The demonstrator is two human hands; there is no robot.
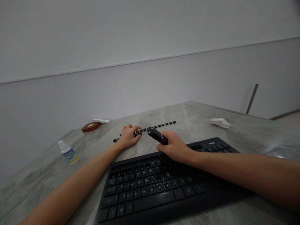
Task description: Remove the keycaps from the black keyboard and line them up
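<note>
A black keyboard lies at the front of the table, its upper rows showing open sockets without keycaps. Beyond it, small black keycaps stretch across the tabletop in a line. My left hand rests at the left part of that line, thumb and forefinger closed around a keycap; the other fingers partly hide the keycaps there. Held above the keyboard's far edge, a black stick-like tool points away and left, my right hand wrapped round its near end. I cannot make out the tool's exact kind.
A white spray bottle with a blue and yellow label stands at left. Farther back lie a reddish-brown box and a white strip. On the right is a crumpled white cloth. A pale wall borders the grey marbled table.
</note>
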